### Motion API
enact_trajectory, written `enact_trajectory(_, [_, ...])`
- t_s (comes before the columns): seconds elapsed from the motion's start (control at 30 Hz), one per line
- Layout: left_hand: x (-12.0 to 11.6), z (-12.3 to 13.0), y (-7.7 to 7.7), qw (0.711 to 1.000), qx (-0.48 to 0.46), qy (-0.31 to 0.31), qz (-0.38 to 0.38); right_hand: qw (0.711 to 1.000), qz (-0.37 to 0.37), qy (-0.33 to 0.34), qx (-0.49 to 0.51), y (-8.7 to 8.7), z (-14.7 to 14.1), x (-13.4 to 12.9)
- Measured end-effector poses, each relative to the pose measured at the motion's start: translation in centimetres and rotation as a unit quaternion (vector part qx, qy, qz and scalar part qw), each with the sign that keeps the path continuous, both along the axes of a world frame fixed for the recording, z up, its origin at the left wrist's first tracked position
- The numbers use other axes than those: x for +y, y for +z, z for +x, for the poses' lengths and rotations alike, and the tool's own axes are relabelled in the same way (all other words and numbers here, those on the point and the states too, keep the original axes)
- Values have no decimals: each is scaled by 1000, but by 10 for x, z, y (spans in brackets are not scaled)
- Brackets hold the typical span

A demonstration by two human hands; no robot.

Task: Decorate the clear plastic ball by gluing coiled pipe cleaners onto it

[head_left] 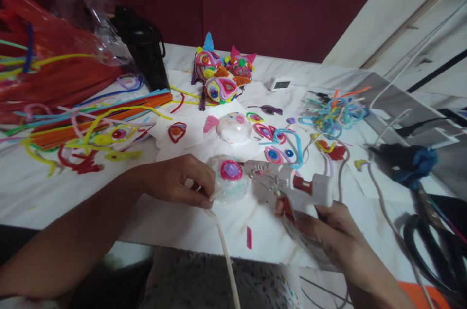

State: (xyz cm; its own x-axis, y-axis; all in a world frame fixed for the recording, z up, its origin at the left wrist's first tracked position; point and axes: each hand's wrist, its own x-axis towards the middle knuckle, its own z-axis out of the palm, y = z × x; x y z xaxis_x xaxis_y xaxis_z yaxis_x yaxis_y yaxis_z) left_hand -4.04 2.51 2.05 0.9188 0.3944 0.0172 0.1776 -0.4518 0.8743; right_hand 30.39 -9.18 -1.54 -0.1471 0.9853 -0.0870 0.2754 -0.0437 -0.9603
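My right hand (328,226) grips a white hot glue gun (288,182), with its nozzle pointing left at a clear plastic dome (233,190). On the dome sits a pink and purple coiled eye (231,170). My left hand (186,182) pinches a pale cream pipe cleaner (226,250) beside the dome's left edge; its long end hangs down past the table edge. Behind this dome lies another clear dome (235,129) with a pink fin on its left. A small pink strip (249,238) lies in front, near the table edge.
Finished colourful fish-like ornaments (222,90) stand at the back, near a black bottle (140,46) and a small digital display (280,84). Bundled pipe cleaners (98,119) cover the left. At right are a blue tangle (335,112), black-handled scissors (426,245) and a cord (381,192).
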Motion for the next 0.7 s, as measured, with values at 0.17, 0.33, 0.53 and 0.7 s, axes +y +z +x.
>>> enact_trajectory(0.17, [0,0,1,1000,5,-3,-3,1000,-10,-17,6,1,-8,4])
enact_trajectory(0.33, [0,0,0,1000,2,-2,-6,999,-40,-24,5,13,-11,8])
enact_trajectory(0.53, [-2,0,1,1000,1,2,-9,1000,-12,3,3,5,1,4])
enact_trajectory(0.7, [1,0,-3,1000,-8,-9,-5,1000,25,-16,5,4,5,-6])
